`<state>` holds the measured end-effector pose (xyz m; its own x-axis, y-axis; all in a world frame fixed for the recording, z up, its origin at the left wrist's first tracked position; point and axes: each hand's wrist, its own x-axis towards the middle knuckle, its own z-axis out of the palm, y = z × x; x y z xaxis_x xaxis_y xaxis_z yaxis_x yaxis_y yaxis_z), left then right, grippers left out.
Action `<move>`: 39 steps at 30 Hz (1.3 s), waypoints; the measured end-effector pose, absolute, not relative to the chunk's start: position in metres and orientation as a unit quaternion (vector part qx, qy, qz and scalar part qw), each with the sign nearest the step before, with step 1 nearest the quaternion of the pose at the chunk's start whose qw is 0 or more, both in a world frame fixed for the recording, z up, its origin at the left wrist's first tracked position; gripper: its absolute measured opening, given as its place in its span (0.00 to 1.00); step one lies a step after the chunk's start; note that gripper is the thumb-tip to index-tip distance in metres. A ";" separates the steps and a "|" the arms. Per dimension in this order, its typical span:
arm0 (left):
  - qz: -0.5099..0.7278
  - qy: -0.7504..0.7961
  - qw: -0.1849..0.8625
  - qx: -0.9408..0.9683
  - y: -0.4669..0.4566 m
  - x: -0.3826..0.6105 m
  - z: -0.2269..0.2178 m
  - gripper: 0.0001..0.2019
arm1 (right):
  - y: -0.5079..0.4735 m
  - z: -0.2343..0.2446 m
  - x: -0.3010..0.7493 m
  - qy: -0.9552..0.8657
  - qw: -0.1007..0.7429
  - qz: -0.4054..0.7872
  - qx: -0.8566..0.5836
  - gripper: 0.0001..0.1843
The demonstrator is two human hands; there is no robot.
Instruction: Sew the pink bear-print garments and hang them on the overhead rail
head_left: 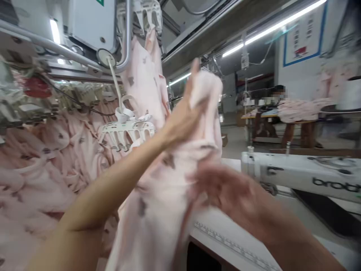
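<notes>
A pale pink garment with darker printed spots [158, 203] hangs in front of me, its upper end folded over my left hand [184, 116]. That hand is raised and closed on the cloth, with one digit pointing up. My right hand [222, 184] is at the garment's right side, lower down. Motion smears its fingers, and I cannot tell whether they grip the cloth or only touch it. Just left of my left hand is a white clip hanger [126, 131] with a row of clips. Behind it hangs another pink piece [143, 71] from a higher clip hanger [148, 15].
Many pink garments [50, 165] hang in rows at the left below a metal rail [70, 54]. At the right stands a white sewing machine [299, 173], with a dark flat object [327, 210] beside it. Farther back, a person [278, 94] is near a table piled with pink cloth [299, 110].
</notes>
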<state>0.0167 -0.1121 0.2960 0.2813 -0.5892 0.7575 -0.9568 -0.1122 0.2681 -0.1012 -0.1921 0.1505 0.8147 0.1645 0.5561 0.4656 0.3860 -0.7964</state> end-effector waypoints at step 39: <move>-0.231 -0.547 0.374 0.713 -0.143 -0.021 0.034 0.08 | -0.226 0.001 -0.149 0.302 0.594 -0.254 -0.701 0.05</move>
